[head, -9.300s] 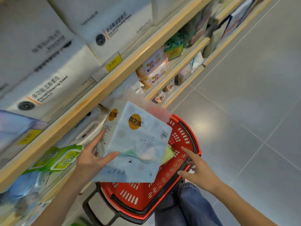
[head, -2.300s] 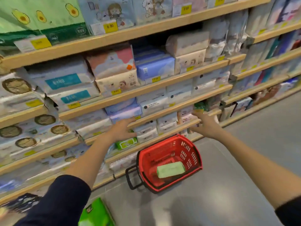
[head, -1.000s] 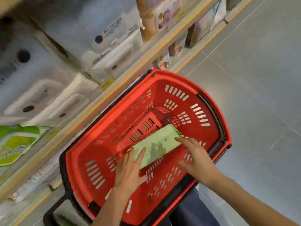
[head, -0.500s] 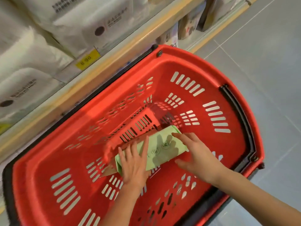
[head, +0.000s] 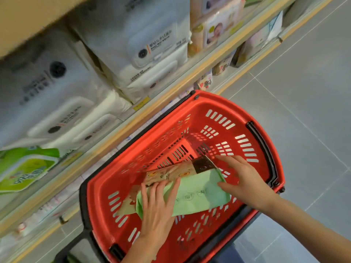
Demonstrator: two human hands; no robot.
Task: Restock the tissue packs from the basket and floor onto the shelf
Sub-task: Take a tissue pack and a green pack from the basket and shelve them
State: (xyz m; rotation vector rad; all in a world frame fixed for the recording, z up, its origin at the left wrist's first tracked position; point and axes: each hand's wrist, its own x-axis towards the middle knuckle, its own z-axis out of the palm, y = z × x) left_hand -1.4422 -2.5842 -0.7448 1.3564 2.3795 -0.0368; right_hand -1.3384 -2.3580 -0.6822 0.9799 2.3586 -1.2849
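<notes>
In the red basket, the green tissue pack is pressed at nine o'clock by the spread left hand and pinched at three by the right hand. It may be dropped if the flat hand slips.

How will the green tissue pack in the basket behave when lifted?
Probably soft rather than rigid: the green tissue pack shows a folded film wrap at its end. Likely light for its size, being tissue. The smooth wrap may slip, so a hold at both ends, where the left hand and right hand sit, seems wise.
</notes>
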